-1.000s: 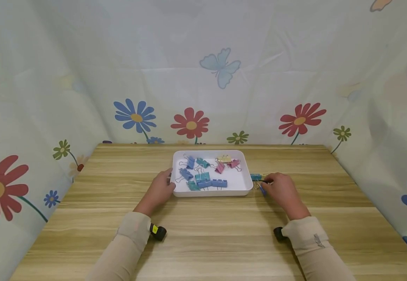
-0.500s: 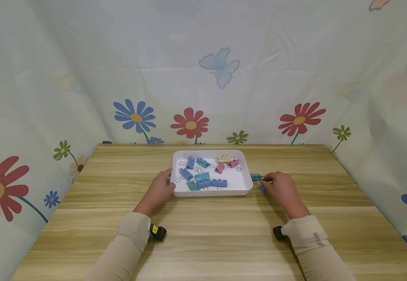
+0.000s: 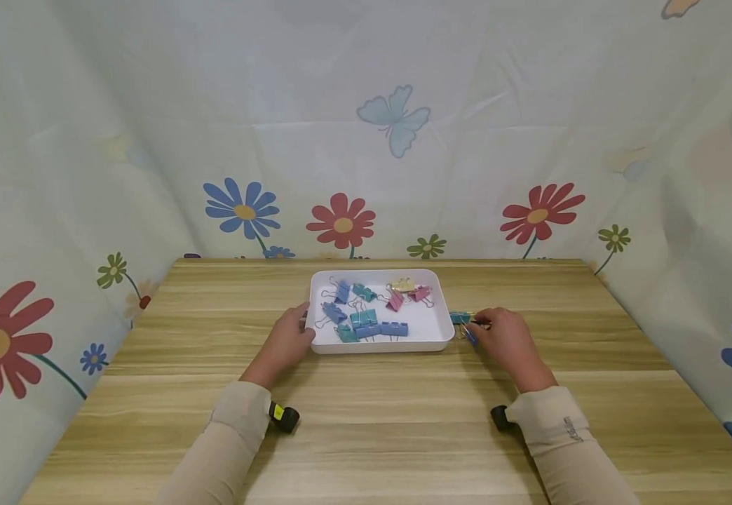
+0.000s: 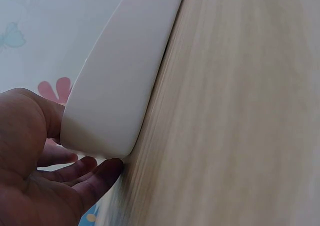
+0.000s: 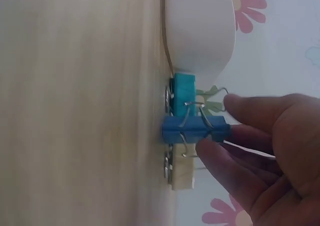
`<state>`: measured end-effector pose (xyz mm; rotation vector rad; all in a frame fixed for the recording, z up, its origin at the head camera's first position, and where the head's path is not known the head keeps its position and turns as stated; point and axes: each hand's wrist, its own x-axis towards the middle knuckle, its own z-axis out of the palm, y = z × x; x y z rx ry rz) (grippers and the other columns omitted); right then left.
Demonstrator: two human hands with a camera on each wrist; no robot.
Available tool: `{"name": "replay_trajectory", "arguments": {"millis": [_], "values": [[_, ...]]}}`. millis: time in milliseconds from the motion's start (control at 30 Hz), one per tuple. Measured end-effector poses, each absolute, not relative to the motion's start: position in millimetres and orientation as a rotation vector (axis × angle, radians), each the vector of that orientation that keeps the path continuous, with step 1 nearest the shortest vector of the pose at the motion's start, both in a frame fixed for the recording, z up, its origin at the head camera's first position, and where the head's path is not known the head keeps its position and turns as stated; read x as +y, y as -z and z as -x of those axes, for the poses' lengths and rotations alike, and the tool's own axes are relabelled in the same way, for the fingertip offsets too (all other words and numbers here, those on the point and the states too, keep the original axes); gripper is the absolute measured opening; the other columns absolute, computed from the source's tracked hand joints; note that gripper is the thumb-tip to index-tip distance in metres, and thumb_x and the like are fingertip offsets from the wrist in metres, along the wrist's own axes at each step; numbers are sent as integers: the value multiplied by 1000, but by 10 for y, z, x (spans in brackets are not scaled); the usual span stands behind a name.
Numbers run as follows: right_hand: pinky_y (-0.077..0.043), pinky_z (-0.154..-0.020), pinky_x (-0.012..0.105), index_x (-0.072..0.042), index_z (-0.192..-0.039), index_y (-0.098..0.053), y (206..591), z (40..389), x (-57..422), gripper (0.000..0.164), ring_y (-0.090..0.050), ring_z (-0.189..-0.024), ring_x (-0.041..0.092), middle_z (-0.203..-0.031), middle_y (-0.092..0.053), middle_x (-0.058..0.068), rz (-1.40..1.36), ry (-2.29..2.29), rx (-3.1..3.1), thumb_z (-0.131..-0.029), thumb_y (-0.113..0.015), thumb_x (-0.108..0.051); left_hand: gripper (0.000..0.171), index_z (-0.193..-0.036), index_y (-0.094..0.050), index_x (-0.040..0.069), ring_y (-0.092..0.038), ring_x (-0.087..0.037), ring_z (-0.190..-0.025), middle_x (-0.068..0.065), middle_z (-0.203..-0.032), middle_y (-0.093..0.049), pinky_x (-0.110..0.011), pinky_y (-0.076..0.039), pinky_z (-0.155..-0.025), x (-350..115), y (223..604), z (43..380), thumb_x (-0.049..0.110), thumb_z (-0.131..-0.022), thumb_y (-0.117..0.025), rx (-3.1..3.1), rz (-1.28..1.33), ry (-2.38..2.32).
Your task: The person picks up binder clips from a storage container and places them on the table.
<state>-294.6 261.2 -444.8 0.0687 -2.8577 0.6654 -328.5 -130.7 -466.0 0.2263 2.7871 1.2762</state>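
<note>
At the left end of a white tray (image 3: 381,346), my left hand (image 3: 287,342) grips its corner. In the left wrist view the thumb lies at the tray's rim, with fingertips (image 4: 112,170) low against the end wall. Just right of the tray, my right hand (image 3: 507,341) pinches a blue binder clip (image 5: 195,129) by its upper end, thumb and finger on either side. Behind that clip, a teal binder clip (image 5: 184,93) sits against the tray's end. A pale yellow binder clip (image 5: 183,173) is beside it, largely hidden by the hand in the head view.
Inside the tray are several binder clips: blue (image 3: 394,329), teal (image 3: 364,318), pink (image 3: 395,301) and a yellow one (image 3: 403,285). The tray rests on a wooden table (image 3: 391,428). A flowered curtain (image 3: 290,140) hangs behind the table's far edge.
The right hand has shifted very slightly away from the front edge, still at the blue clip. The left hand and tray stay in place.
</note>
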Motion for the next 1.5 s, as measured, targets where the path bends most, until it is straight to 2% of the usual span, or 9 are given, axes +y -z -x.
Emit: {"name": "replay_trajectory", "arguments": {"millis": [167,333,700,1100,1500], "values": [[-56,-73,47,2,-112,-68,4355,2880,2731,40,-65,-90,34,-107,-66,22,-26,-741,-2786,-98,-53,-32,62,-150,-30,-1,-50,-34,-129,-22,-141,-45,-48,-42,-107,-1303,4655,3284,10,-91,-47,2791,-221,-1259],[-55,-70,51,4,-112,-68,4258,2840,2889,43,-66,-83,34,-102,-68,23,-21,-735,-2627,-100,-48,-32,62,-150,-29,-1,-49,-33,-129,-21,-142,-44,-47,-42,-108,-1303,4655,3290,11,-91,-46,2796,-207,-1241],[-55,-73,52,3,-111,-68,4141,2817,2841,44,-65,-87,35,-103,-68,22,-34,-711,-2589,-100,-47,-34,63,-151,-28,0,-49,-33,-130,-21,-143,-44,-46,-42,-108,-1299,4605,3265,11,-92,-46,2779,-193,-1256],[-55,-71,50,3,-108,-69,4109,2780,2688,38,-65,-84,32,-100,-67,19,-71,-719,-2578,-99,-51,-30,63,-151,-29,1,-48,-33,-130,-20,-143,-44,-46,-42,-109,-1299,4618,3277,11,-91,-46,2767,-188,-1260],[-58,-74,47,-2,-107,-70,4034,2850,2431,30,-66,-90,33,-103,-67,17,-124,-758,-2631,-96,-57,-27,63,-151,-29,2,-48,-32,-131,-19,-143,-44,-47,-41,-109,-1306,4637,3282,12,-91,-47,2764,-176,-1267]]}}
